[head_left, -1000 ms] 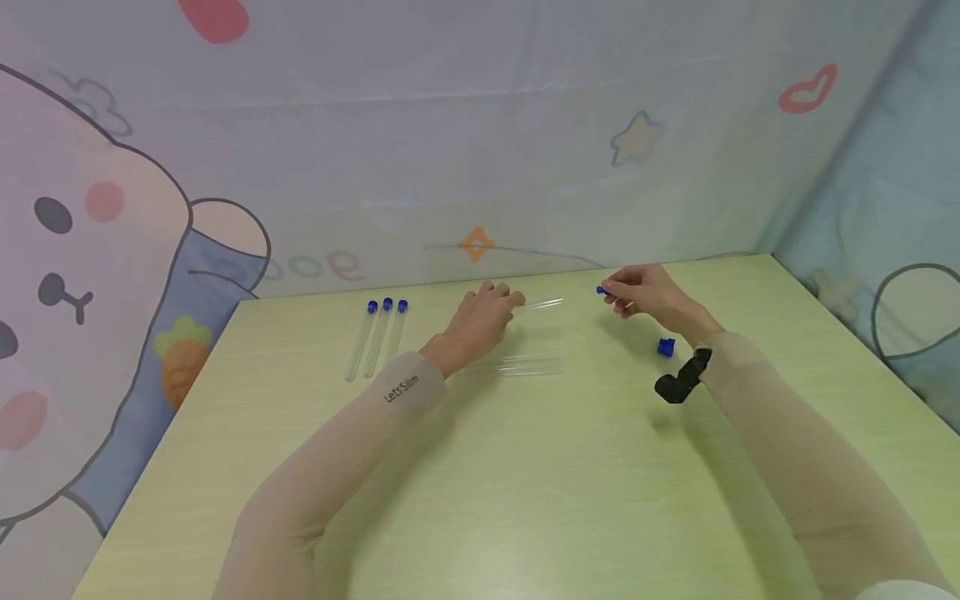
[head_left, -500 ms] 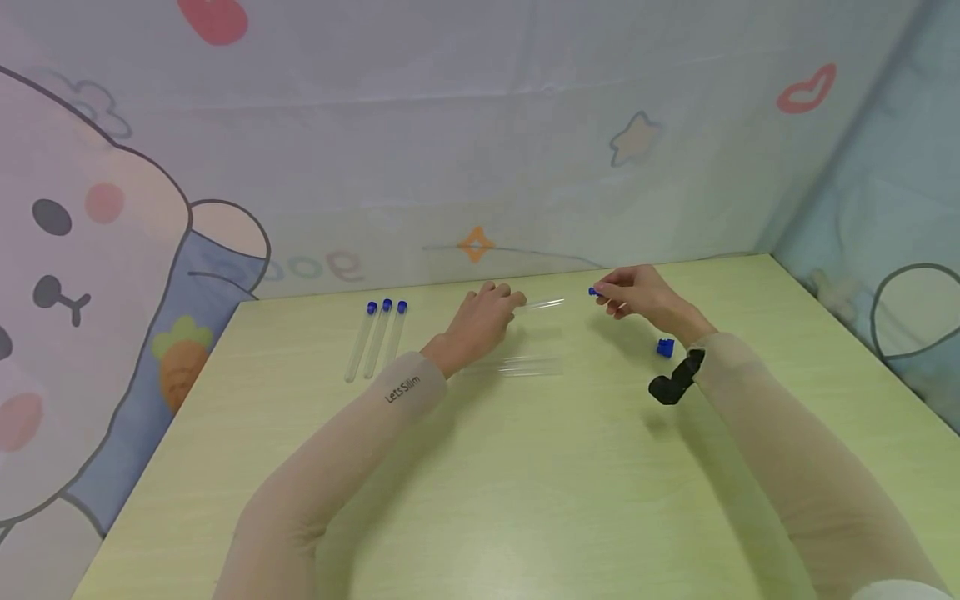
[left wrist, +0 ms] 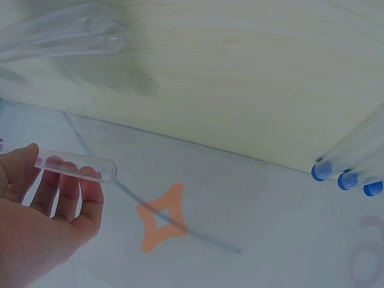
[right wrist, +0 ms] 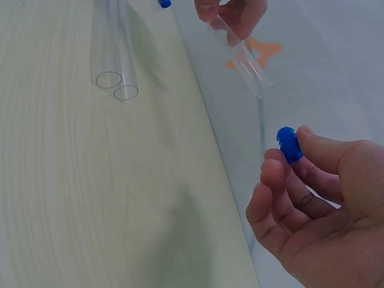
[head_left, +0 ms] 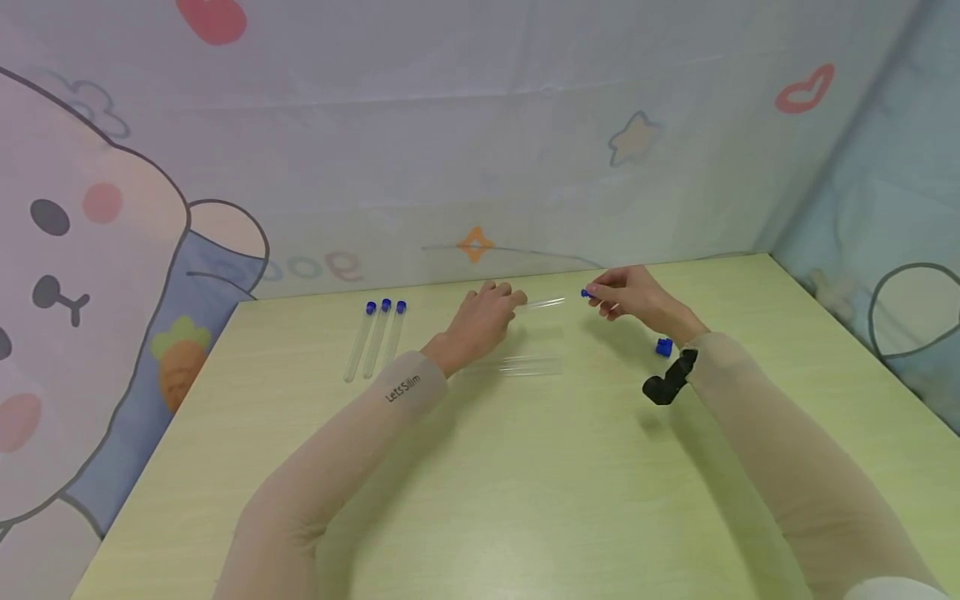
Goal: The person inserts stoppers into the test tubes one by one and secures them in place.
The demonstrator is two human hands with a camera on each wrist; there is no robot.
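Note:
My left hand [head_left: 480,323] holds a clear test tube [left wrist: 75,165] between thumb and fingers, above the back of the table. The tube's open end points right, toward my right hand [head_left: 637,298]. Between thumb and forefinger my right hand pinches a blue cap [right wrist: 289,144], a short gap from the tube's mouth. In the right wrist view the tube [right wrist: 245,63] and cap are apart. Two uncapped test tubes [right wrist: 114,54] lie side by side on the table, partly behind the left forearm in the head view. More blue caps [head_left: 663,347] sit near the right wrist.
Three test tubes with blue caps [head_left: 386,305] lie in a row at the back left of the table [head_left: 510,500]. A printed cloth [head_left: 555,167] hangs along the table's back edge. A black camera mount [head_left: 670,379] sticks out from the right sleeve.
My right hand has moved left with the blue cap, narrowing the gap to the tube's mouth. My left hand and its tube have stayed nearly still.

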